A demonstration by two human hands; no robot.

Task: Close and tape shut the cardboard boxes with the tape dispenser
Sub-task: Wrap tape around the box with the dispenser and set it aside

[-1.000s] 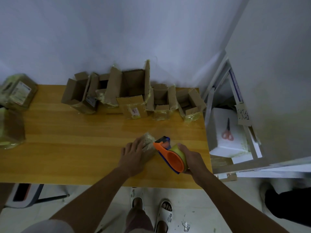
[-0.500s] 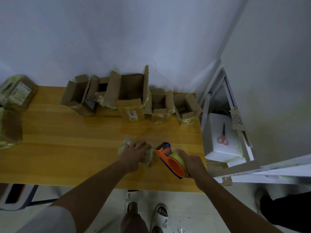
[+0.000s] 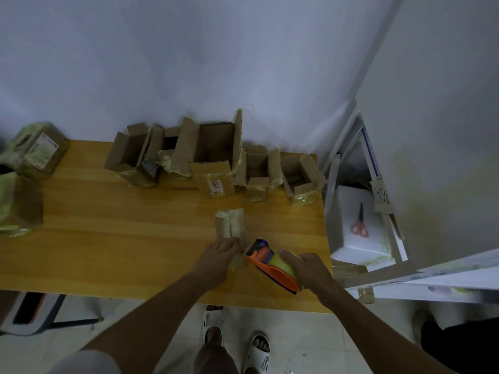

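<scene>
A small closed cardboard box [image 3: 229, 224], wrapped in yellowish tape, lies on the wooden table [image 3: 108, 238] with its long side pointing away from me. My left hand [image 3: 217, 256] holds its near end, fingers curled over the top. Just right of that end is the orange and blue tape dispenser [image 3: 272, 267] with a yellow roll. My right hand [image 3: 306, 268] grips the dispenser around the roll, its blue front end close to the box's near corner.
Several open cardboard boxes [image 3: 216, 155] stand in a row along the back wall. Taped boxes [image 3: 40, 149] sit at the table's left end. Right of the table, red scissors [image 3: 359, 225] lie on a white foam box [image 3: 351, 209] beside a white shelf.
The small box has turned from lying crosswise under my left hand to pointing away from me, and my left hand now sits at its near end. The dispenser has stayed beside it.
</scene>
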